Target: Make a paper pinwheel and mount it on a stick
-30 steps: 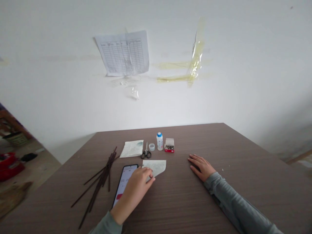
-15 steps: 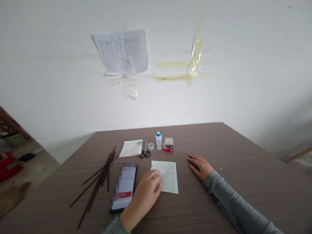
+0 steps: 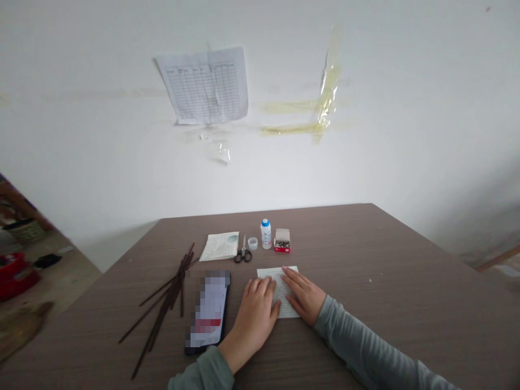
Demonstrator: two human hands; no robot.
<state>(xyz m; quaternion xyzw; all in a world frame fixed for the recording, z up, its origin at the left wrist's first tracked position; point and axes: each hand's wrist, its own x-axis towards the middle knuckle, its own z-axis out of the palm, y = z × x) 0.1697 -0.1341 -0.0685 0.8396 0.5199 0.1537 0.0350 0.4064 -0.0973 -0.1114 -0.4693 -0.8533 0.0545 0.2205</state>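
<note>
A printed sheet of paper [image 3: 283, 300] lies flat on the table in front of me, partly covered by both hands. My left hand [image 3: 258, 306] rests palm down over its left side, fingers stretched forward. Over the right side lies my right hand [image 3: 305, 295], its fingers flat and reaching toward the sheet's far edge. Neither hand grips anything. To the left of my left hand is a phone [image 3: 209, 314] with a partly blurred screen.
Thin dark sticks [image 3: 173, 292] lie crossed at the left. Farther back are a folded paper stack [image 3: 220, 246], scissors [image 3: 243, 252], a small clear cup [image 3: 252, 243], a blue-capped bottle [image 3: 266, 235] and a red box [image 3: 282, 242] of small metal pieces. The wall borders the table's far edge.
My right hand has moved left from the bare table onto the sheet. My left hand has shifted slightly right and forward, and the sheet sits a little farther right.
</note>
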